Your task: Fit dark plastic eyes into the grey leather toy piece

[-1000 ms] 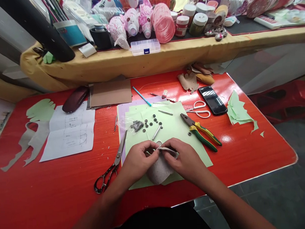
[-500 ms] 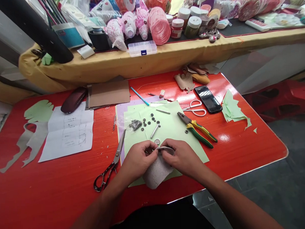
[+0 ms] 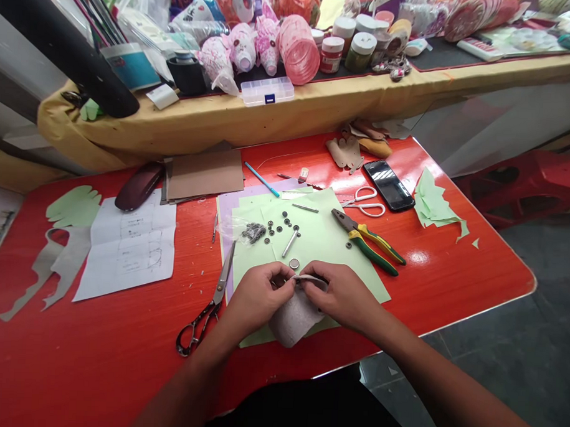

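Note:
A grey piece of suede-like leather [image 3: 294, 318] hangs folded between my two hands, low over the green paper [image 3: 367, 278]. My left hand [image 3: 263, 294] pinches its top edge between thumb and fingers. From the other side my right hand [image 3: 336, 290] grips the same edge, with the fingertips of both hands close together. Anything small between the fingertips is hidden. Just beyond them lie a round metal piece [image 3: 294, 263] and a short metal rod [image 3: 290, 244]. Several dark snap-button parts [image 3: 271, 232] are scattered farther up, beside a small plastic bag [image 3: 252, 233] of them.
Large scissors [image 3: 216, 298] lie left of my hands, pliers [image 3: 368, 241] to the right. Behind are white-handled scissors [image 3: 369, 201], a phone [image 3: 389, 186] and a blue pen [image 3: 261, 179]. A sketched sheet [image 3: 129, 251] and a dark case [image 3: 139, 186] lie left. A crowded shelf [image 3: 317, 105] borders the back.
The lower end of the leather has lifted very slightly. Both hands keep the same grip, and the view has shifted a little.

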`<state>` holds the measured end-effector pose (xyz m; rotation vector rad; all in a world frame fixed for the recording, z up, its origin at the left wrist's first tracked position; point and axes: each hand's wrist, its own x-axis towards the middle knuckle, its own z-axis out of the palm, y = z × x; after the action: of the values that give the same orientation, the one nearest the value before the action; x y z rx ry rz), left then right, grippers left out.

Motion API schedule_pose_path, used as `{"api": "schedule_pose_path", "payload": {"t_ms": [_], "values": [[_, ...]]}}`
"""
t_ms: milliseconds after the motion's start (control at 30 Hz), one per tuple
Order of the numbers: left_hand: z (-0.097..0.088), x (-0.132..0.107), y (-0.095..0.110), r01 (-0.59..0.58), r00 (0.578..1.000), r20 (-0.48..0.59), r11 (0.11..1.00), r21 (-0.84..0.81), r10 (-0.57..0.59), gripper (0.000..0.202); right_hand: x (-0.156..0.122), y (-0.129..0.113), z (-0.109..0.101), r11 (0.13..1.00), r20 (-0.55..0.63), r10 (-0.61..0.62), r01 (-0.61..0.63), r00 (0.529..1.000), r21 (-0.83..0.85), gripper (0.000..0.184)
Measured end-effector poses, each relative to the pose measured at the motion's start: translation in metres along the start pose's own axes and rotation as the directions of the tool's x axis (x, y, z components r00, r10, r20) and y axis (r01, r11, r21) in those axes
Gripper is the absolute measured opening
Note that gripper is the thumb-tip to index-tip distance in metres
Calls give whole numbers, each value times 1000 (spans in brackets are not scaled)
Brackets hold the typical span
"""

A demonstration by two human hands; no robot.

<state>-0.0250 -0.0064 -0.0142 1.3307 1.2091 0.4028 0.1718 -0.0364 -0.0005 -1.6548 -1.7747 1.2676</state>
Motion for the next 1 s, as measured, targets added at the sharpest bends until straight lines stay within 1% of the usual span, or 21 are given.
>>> {"api": "schedule_pose_path", "payload": {"t_ms": [200, 333, 433, 500, 633, 700, 833, 933, 1000], "values": [[3, 1, -4, 2, 1000, 9, 999, -32, -2, 14, 3, -2, 4, 998, -32, 35, -36, 999, -53, 16], [6, 2, -6, 5, 1000, -22, 1000, -5, -6, 14, 6, 2, 7, 997, -45, 30, -33, 999, -73, 16], [5, 3, -4, -6, 999, -40, 1000, 12, 7, 18, 7, 4, 7, 998, -56, 29, -32, 998, -51, 15], [4, 2, -2, -23, 999, -43, 998, 51, 26, 19, 8, 4, 6, 999, -55, 38, -39, 998, -18, 15], [0, 0, 4, -63, 995, -60, 979, 195, 76, 18, 9, 6, 5, 998, -43, 48, -47, 998, 30, 16], [0, 0, 5, -69, 994, -63, 973, 220, 85, 16, 9, 6, 6, 999, -40, 33, -32, 999, 37, 17], [5, -2, 2, -57, 990, -113, 978, 202, 81, 13, 7, 3, 9, 1000, -50, -6, 6, 999, 1, 18], [6, -4, 1, -86, 980, -163, 981, 176, 115, 13, 5, -2, 11, 999, -98, -7, 2, 995, -50, 17], [4, -7, 2, -113, 974, -175, 979, 171, 143, 15, 3, -4, 13, 999, -139, -2, -3, 990, -41, 17]]}}
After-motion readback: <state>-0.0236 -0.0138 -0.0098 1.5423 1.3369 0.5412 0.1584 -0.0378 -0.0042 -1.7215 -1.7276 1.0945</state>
